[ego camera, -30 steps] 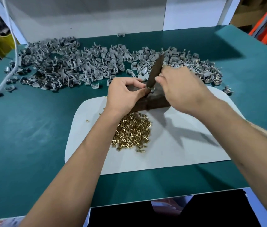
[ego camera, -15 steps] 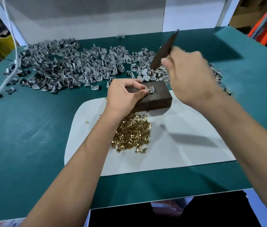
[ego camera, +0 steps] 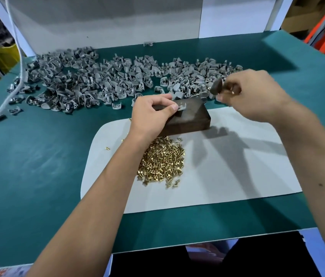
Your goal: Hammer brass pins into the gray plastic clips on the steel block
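Centrally, the left hand (ego camera: 151,114) pinches a clip (ego camera: 182,106) on the block (ego camera: 189,118); right of it, the right hand (ego camera: 251,96) curls round a blurred hammer (ego camera: 217,87). Pins (ego camera: 161,160) lie just below.

Shiny brass pins (ego camera: 161,160), matt gray plastic clips (ego camera: 89,76), dull dark steel block (ego camera: 187,118)

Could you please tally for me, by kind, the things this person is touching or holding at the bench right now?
Steel block, under the left hand: 1
Gray plastic clip, pinched on the block by the left hand: 1
Hammer, held raised by the right hand: 1
Total: 3
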A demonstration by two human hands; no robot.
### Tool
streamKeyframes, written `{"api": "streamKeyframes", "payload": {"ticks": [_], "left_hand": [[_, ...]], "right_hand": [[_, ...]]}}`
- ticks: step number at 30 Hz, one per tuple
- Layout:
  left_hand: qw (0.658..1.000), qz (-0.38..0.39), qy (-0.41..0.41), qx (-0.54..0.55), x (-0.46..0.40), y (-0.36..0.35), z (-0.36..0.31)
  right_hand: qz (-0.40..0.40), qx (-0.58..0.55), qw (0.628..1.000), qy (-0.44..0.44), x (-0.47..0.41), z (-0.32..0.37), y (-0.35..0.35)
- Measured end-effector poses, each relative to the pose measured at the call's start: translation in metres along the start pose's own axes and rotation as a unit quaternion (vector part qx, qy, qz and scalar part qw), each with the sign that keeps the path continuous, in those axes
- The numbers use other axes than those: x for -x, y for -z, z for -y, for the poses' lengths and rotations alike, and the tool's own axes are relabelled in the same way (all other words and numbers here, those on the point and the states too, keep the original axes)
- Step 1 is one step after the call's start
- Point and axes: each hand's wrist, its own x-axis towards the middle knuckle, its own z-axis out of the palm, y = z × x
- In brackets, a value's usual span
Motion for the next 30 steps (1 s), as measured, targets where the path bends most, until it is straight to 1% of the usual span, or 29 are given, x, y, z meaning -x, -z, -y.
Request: {"api": "streamKeyframes", "payload": {"ticks": [6, 8, 10, 12, 13, 14, 16, 17, 19, 21, 22, 25, 27, 30], "left_hand": [[1.0, 0.012, 0.009, 0.026, 0.002, -0.002, -0.004], [1.0, 0.016, 0.006, 0.024, 0.003, -0.002, -0.005], [0.999, 0.016, 0.006, 0.029, 0.003, -0.001, -0.005], [0.999, 0.015, 0.01, 0.032, 0.003, -0.001, -0.006], [0.999, 0.015, 0.011, 0.034, 0.003, -0.001, -0.006], [0.999, 0.015, 0.013, 0.036, 0.003, -0.001, -0.006], [0.999, 0.015, 0.011, 0.042, 0.004, -0.001, -0.006], [0.999, 0.015, 0.008, 0.043, 0.004, -0.001, -0.006], [0.999, 0.015, -0.002, 0.039, 0.005, 0.0, -0.005], [0.999, 0.005, -0.015, 0.03, 0.003, 0.001, -0.003], [0.999, -0.007, -0.023, 0.022, 0.002, 0.001, -0.002], [0.998, -0.047, -0.049, -0.008, -0.001, 0.002, 0.0], [0.996, -0.063, -0.054, -0.019, -0.002, 0.004, 0.001], [0.995, -0.078, -0.052, -0.026, -0.005, 0.005, 0.002]], "right_hand": [[0.111, 0.051, 0.993, 0.006, 0.012, -0.009, -0.008], [0.126, 0.061, 0.99, 0.007, 0.012, -0.007, -0.008], [0.086, 0.065, 0.994, 0.018, 0.008, -0.002, -0.006], [0.012, 0.046, 0.998, 0.033, 0.004, 0.008, -0.007], [-0.013, 0.033, 0.998, 0.052, 0.002, 0.014, -0.01], [-0.016, 0.02, 0.996, 0.08, 0.001, 0.022, -0.014], [0.016, -0.017, 0.99, 0.137, 0.001, 0.035, -0.024], [0.028, -0.031, 0.987, 0.156, 0.001, 0.04, -0.029], [0.022, -0.05, 0.984, 0.172, -0.002, 0.042, -0.036], [-0.005, -0.079, 0.983, 0.165, -0.006, 0.038, -0.04], [-0.027, -0.09, 0.985, 0.147, -0.009, 0.035, -0.042], [-0.114, -0.111, 0.985, 0.06, -0.018, 0.024, -0.044], [-0.109, -0.125, 0.986, 0.033, -0.023, 0.019, -0.047], [-0.044, -0.128, 0.989, 0.052, -0.024, 0.021, -0.051]]}}
